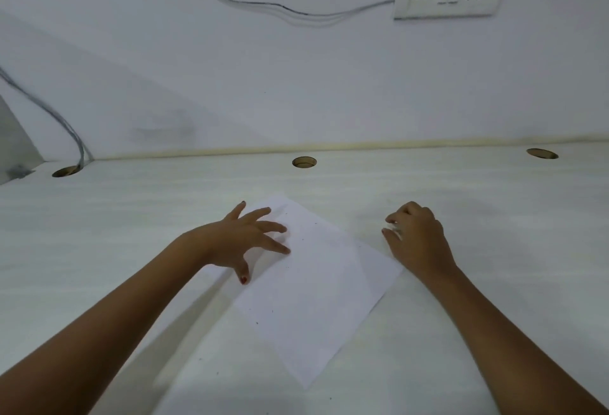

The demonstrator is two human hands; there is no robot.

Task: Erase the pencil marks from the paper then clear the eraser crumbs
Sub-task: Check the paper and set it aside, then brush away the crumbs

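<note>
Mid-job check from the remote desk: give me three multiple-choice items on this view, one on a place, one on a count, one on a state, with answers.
1. Where do the left hand's fingers rest?
A. on the paper's left part
B. on the wall socket
C. in a desk hole

2. How many round holes show along the desk's back edge?
A. one
B. three
C. five

3. How is the right hand shaped?
A. flat, palm up
B. curled, fingers bent inward
C. spread wide on the paper

Answers: 1 A, its spread fingers lie on the paper. 2 B, holes at left, middle and right. 3 B, it sits curled beside the paper's right edge; anything inside is hidden.
</note>
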